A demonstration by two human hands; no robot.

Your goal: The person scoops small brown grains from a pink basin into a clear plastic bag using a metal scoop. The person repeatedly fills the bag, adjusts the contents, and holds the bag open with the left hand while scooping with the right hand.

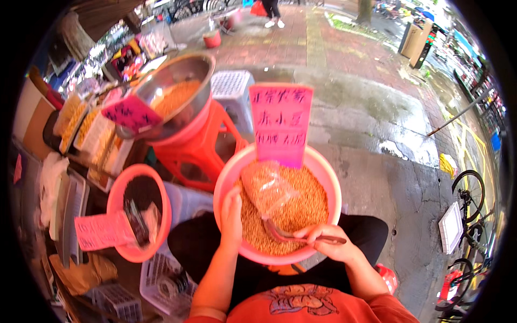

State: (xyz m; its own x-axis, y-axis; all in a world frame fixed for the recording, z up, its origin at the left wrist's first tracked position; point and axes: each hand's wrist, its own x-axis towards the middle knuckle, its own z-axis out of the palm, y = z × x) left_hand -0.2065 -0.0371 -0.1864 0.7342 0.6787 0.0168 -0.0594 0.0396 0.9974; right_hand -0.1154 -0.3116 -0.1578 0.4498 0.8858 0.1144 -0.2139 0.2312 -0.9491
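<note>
A pink plastic basin (335, 194) of small reddish-brown beans (309, 202) sits between the person's knees. My right hand (331, 242) grips the handle of a brown spoon (278, 233), whose bowl end is down at the beans. Against the basin's left inner wall lies my left hand (231, 216), fingers pointing away from me; whether it grips the rim I cannot tell. On the beans rests a clear plastic bag (268, 189) with similar contents. A pink handwritten card (281, 125) stands upright at the basin's far side.
To the left, a pink basin (166, 226) holds dark grains, a package and another card (105, 231). Beyond it, a steel bowl (204, 72) of orange grains is on a red stool (194, 161). Bicycles (468, 198) stand right; a person (272, 10) stands far ahead.
</note>
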